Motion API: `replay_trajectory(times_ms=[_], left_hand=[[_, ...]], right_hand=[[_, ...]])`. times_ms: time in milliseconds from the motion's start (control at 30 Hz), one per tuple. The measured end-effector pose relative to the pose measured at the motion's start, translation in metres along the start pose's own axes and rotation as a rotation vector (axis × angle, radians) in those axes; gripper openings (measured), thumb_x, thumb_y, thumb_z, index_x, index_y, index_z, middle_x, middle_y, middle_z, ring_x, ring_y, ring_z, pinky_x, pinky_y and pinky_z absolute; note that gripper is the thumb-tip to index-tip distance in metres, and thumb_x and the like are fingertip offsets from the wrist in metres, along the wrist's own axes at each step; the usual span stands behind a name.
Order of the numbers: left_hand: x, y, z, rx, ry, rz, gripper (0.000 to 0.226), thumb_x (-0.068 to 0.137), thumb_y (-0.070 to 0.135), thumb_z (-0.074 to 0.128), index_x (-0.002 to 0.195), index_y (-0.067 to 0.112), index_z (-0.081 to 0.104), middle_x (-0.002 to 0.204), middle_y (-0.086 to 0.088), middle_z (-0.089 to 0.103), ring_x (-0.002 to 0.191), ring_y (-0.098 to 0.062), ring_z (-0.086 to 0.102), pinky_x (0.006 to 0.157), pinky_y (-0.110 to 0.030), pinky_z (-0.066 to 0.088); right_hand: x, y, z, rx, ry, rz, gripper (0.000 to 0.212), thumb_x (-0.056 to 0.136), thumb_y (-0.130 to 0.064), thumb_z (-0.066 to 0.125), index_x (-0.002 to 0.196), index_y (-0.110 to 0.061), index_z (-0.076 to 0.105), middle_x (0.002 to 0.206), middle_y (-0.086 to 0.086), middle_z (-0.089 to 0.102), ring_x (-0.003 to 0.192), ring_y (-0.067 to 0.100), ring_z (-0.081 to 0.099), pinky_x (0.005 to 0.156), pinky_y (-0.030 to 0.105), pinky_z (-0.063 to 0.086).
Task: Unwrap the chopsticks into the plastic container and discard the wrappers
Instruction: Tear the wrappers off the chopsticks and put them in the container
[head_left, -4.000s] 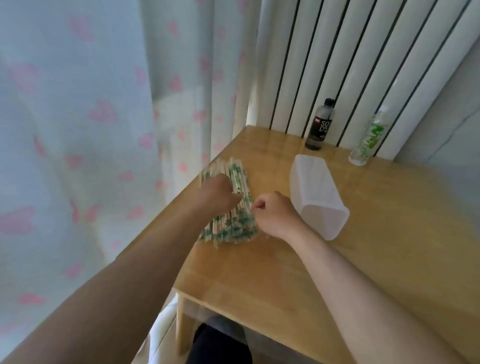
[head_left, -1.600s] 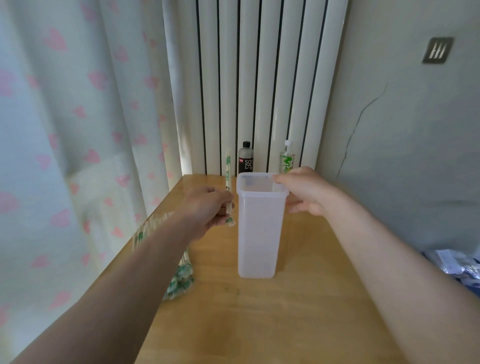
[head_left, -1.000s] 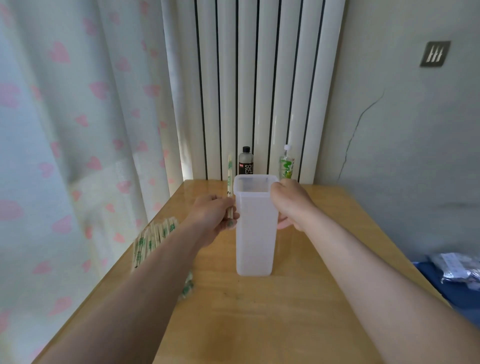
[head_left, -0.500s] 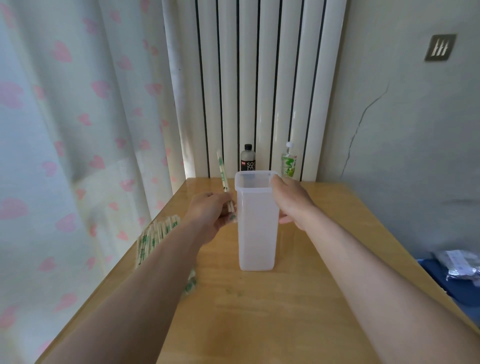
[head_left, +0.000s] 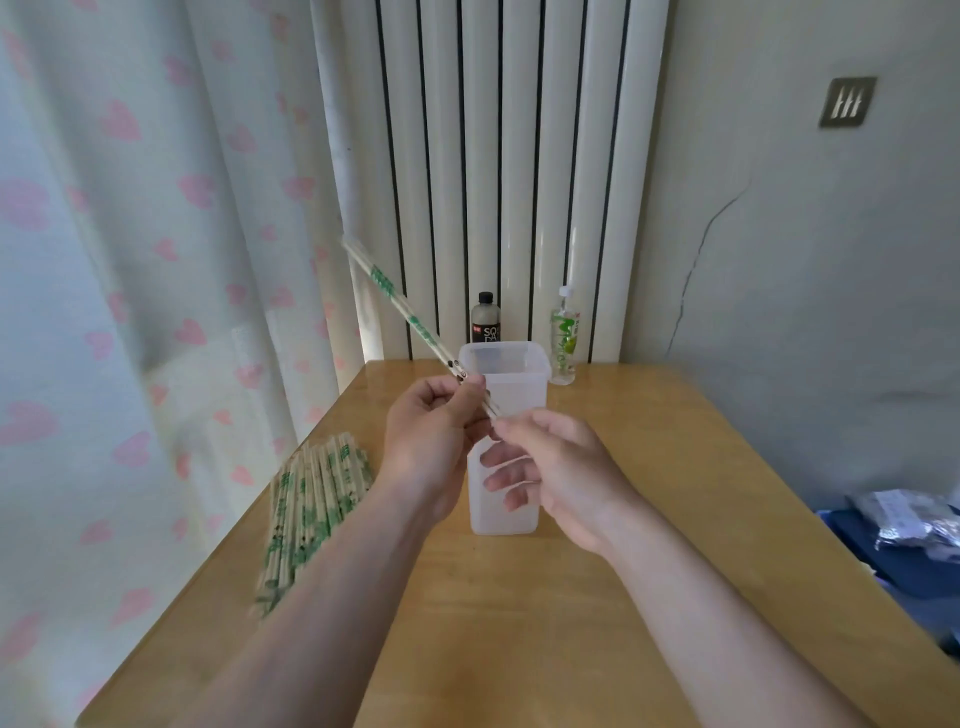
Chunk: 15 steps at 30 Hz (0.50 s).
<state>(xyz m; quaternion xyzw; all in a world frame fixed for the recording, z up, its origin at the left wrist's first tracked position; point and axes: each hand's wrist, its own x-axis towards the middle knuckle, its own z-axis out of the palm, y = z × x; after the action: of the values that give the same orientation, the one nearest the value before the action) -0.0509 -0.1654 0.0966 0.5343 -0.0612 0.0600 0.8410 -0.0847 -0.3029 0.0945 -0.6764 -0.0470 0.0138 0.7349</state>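
the left hand (head_left: 431, 436) is curled round a wrapped pair of chopsticks (head_left: 400, 306), gripping it near its lower end between thumb and fingers. the pair slants up and away to the left, its far end in the air in front of the radiator (head_left: 519, 156). the wrapper is pale with green print. the right hand (head_left: 558, 467) meets it from the other side: thumb and forefinger pinch the lower tip of the pair, just beside the left hand's fingertips, while the other three fingers hang loosely spread below. both hands are held in front of the upper part of the plastic container (head_left: 524, 387), which stands upright on the table (head_left: 519, 623), open at the top. whether anything lies inside it cannot be told through its cloudy wall.

to the left of the left forearm a pile of wrapped chopsticks (head_left: 306, 509) lies on the table near its left edge, partly hidden by the arm. at the back of the table, against the radiator, stand a dark bottle (head_left: 485, 319) and a clear bottle with a green label (head_left: 565, 338), the dark one just behind the container. a curtain with pink hearts (head_left: 130, 260) hangs on the left. on the right is a grey wall with a crack (head_left: 696, 270) and a small metal plate (head_left: 847, 101), and low at the right edge a crumpled plastic bag (head_left: 909, 525) lies on something blue.
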Motion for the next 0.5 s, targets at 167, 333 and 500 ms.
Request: replay_trajectory(times_ms=[167,333,500], left_hand=[[-0.014,-0.012,0.008,-0.037,-0.06,-0.123,0.014,0.091,0.013,0.071,0.089,0.011,0.058,0.084,-0.01,0.068,0.074,-0.02,0.064,0.069,-0.03,0.049],[-0.017,-0.03,0.009,-0.087,-0.134,-0.276,0.016,0.085,0.014,0.073,0.09,0.017,0.059,0.095,-0.009,0.068,0.086,-0.02,0.061,0.073,-0.03,0.042],[-0.02,-0.047,0.007,-0.077,-0.122,-0.339,0.027,0.077,0.027,0.076,0.098,0.012,0.069,0.086,-0.004,0.067,0.077,-0.019,0.063,0.067,-0.03,0.046]], right_hand=[[0.001,0.011,-0.012,0.238,0.08,-0.001,0.006,0.096,-0.004,0.067,0.09,-0.005,0.066,0.075,0.013,0.065,0.057,0.021,0.06,0.047,0.029,0.042],[0.005,0.018,-0.024,0.445,0.119,-0.004,0.005,0.095,-0.007,0.067,0.093,-0.011,0.069,0.076,0.007,0.067,0.06,0.018,0.061,0.046,0.026,0.039],[0.014,0.028,-0.041,0.487,0.191,-0.013,0.012,0.095,-0.006,0.068,0.085,-0.012,0.066,0.071,0.003,0.064,0.06,0.014,0.059,0.045,0.024,0.04]])
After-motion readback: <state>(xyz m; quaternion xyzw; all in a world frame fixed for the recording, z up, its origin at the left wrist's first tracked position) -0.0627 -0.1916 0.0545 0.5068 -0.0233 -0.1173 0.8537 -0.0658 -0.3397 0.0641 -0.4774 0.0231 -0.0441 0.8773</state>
